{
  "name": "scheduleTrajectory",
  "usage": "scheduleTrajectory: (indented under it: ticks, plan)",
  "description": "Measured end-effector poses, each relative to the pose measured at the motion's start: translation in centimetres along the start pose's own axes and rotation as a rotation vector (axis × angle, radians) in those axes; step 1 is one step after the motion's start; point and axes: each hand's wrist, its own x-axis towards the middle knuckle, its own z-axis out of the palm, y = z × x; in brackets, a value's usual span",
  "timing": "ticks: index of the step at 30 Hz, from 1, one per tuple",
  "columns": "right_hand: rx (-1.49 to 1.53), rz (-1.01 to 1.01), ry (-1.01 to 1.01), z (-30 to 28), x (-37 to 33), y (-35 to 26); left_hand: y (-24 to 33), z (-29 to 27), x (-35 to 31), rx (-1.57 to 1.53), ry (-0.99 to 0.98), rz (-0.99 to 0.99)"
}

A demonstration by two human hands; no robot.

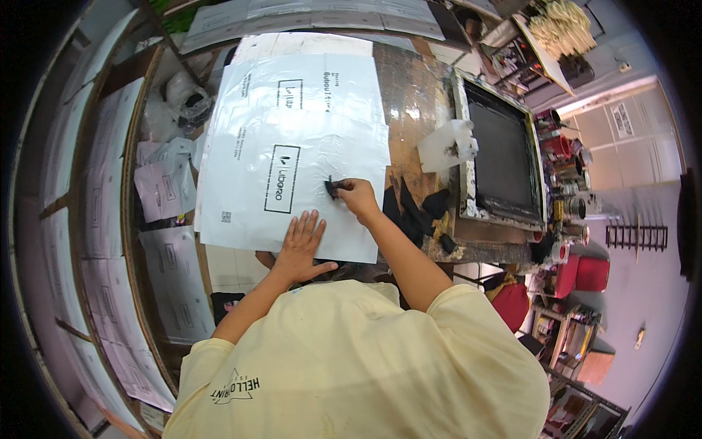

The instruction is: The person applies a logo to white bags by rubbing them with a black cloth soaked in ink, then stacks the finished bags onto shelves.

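Observation:
A white plastic sheet (pixel 241 161) printed with black boxed lettering lies over a stack of similar sheets on the worktable. My left hand (pixel 301 247) rests flat near the sheet's front edge, fingers spread. Pinched in my right hand (pixel 356 199) is a small black cloth (pixel 331 189), which touches the sheet to the right of the printed box. Just right of the sheets, black rags (pixel 415 212) lie crumpled on the wooden tabletop.
A translucent plastic bottle (pixel 446 146) lies beside a framed printing screen (pixel 504 150) on the right. Racks with white printed sheets (pixel 110 168) line the left side. Several ink cans (pixel 570 208) stand past the screen, with a red chair (pixel 591 274) beyond.

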Motion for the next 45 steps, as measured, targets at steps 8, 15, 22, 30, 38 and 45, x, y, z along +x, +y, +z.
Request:
scheduleTrajectory:
  ticks: [8,15,22,30,38,45]
  plan:
    - [0.889,0.301,-0.119,-7.5,-9.3,1.9,0.0,1.1,0.0,0.063,-0.014,0.005]
    - [1.077,0.146,0.394,-20.6,-20.8,10.2,0.3,1.1,0.1,0.126,-0.029,-0.007]
    - [0.481,0.246,0.707,-28.2,-21.7,15.5,-0.3,1.3,0.1,0.155,-0.031,0.013]
    - [-0.862,-0.067,0.926,-23.8,-19.1,11.0,0.1,0.9,-0.3,0.123,-0.018,0.006]
    - [-1.048,-0.129,0.693,-18.3,-9.5,4.8,0.6,0.4,0.1,0.102,0.010,0.030]
    - [-0.740,-0.346,0.675,-18.3,-7.9,-2.2,0.2,0.2,-0.6,0.045,0.027,-0.010]
